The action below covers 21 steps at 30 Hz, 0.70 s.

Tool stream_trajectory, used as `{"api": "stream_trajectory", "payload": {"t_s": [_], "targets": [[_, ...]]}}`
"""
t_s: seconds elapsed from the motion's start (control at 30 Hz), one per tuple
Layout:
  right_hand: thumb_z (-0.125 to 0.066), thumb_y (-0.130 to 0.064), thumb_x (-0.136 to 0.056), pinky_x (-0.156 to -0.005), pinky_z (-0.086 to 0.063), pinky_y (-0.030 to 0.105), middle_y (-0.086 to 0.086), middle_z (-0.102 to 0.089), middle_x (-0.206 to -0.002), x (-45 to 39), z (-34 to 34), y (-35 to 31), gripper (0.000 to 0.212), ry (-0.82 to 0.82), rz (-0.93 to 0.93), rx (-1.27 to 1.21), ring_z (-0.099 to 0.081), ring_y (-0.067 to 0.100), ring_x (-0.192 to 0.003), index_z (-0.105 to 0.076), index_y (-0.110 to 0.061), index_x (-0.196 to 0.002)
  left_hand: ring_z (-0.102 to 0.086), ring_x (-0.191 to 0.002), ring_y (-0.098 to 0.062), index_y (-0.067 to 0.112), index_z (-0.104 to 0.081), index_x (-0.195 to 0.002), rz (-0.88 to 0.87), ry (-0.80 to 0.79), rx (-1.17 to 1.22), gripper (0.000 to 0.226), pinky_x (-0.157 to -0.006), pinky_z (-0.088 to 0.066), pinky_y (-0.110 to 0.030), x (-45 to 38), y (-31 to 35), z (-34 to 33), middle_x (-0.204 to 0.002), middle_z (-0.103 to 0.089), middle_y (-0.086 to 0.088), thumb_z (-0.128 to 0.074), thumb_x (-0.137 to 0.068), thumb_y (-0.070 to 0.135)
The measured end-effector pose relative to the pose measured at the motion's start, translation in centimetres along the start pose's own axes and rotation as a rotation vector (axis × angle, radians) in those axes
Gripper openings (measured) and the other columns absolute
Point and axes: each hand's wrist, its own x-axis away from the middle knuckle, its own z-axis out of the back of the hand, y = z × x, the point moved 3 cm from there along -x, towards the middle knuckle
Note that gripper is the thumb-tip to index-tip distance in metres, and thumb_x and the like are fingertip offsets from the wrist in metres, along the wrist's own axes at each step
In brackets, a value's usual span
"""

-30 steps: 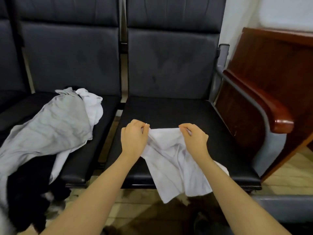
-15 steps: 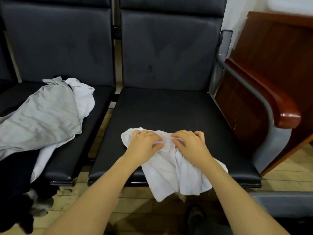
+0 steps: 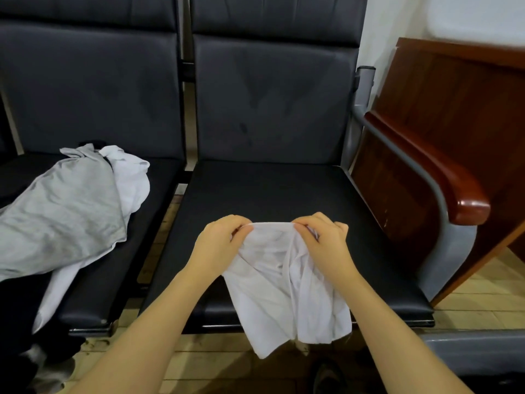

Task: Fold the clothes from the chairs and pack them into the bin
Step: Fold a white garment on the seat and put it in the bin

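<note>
A: Grip state to be recorded first.

B: A white garment is pinched at its top edge by both hands. The left hand is curled on the left end of that edge, the right hand on the right end; thumbs and fingers are closed over the cloth. A short taut span of edge is stretched between the two grips.

A: Position of the garment relative to the grips?

B: It hangs below and nearward of the hands. The held edge is over the front part of the right-hand chair seat; the lower end is draped past the seat's near rim, above the wooden floor.

A: Orientation and long axis?

B: The long axis is seen to run far-to-near, from the held edge down to the free hem, skewed slightly rightward. The cloth is creased and partly bunched under the right hand.

A: Surroundings?

B: On the left-hand seat a grey garment is laid over a second white garment, well apart from the hands. Dark clothing is seen at the near left. A wooden armrest is noted at far right.
</note>
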Motion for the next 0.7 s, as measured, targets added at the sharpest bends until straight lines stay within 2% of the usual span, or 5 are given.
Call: {"api": "stream_trajectory", "payload": {"t_s": [0.17,0.27,0.37,0.5,0.7], "targets": [[-0.053,-0.024,-0.096,-0.097,-0.023,0.026,-0.023,-0.048,-0.088,0.0,-0.2,-0.5,0.014,-0.036,0.005,-0.016,-0.03,-0.029,-0.093,-0.064,-0.031,-0.099,-0.06,-0.06,-0.011,0.028,-0.059,-0.094,0.033,0.059,0.204,0.015,-0.065,-0.051,-0.021,-0.2,0.6,1.8,-0.072,-0.061,0.001,-0.058,-0.092,0.013],[-0.051,-0.024,-0.098,-0.096,-0.02,0.025,-0.019,-0.05,-0.091,0.1,-0.7,-0.3,0.016,-0.051,0.011,0.01,-0.032,-0.026,-0.094,-0.065,-0.03,-0.1,-0.06,-0.078,-0.003,0.029,-0.064,-0.089,0.005,0.028,0.186,0.023,-0.072,-0.046,-0.011,-0.1,0.5,2.1,-0.086,-0.061,0.011,-0.056,-0.092,0.008],[-0.047,-0.027,-0.099,-0.091,-0.013,0.021,-0.013,-0.053,-0.095,0.1,-1.6,0.2,0.019,-0.1,0.015,0.135,-0.045,-0.003,-0.094,-0.065,-0.031,-0.102,-0.055,-0.086,-0.002,0.016,-0.072,-0.099,-0.035,-0.091,0.044,0.018,-0.077,-0.04,-0.006,0.2,-0.5,1.2,-0.093,-0.055,0.011,-0.058,-0.092,0.009],[-0.046,-0.028,-0.099,-0.086,-0.01,0.018,-0.013,-0.053,-0.097,0.2,-2.1,1.0,0.02,-0.131,-0.062,0.154,-0.046,0.004,-0.097,-0.065,-0.031,-0.104,-0.053,-0.098,-0.005,0.015,-0.071,-0.106,0.096,-0.228,0.023,0.019,-0.083,-0.038,-0.007,1.1,-1.8,-0.3,-0.109,-0.052,0.011,-0.06,-0.091,0.022],[-0.046,-0.028,-0.099,-0.085,-0.01,0.019,-0.011,-0.055,-0.098,0.5,-2.0,1.2,0.021,-0.115,-0.04,0.198,-0.048,0.006,-0.097,-0.066,-0.031,-0.104,-0.052,-0.103,0.001,0.033,-0.053,-0.117,0.098,-0.313,0.1,0.035,-0.086,-0.04,-0.009,2.2,-1.8,-1.5,-0.112,-0.053,0.019,-0.067,-0.086,0.027]]}}
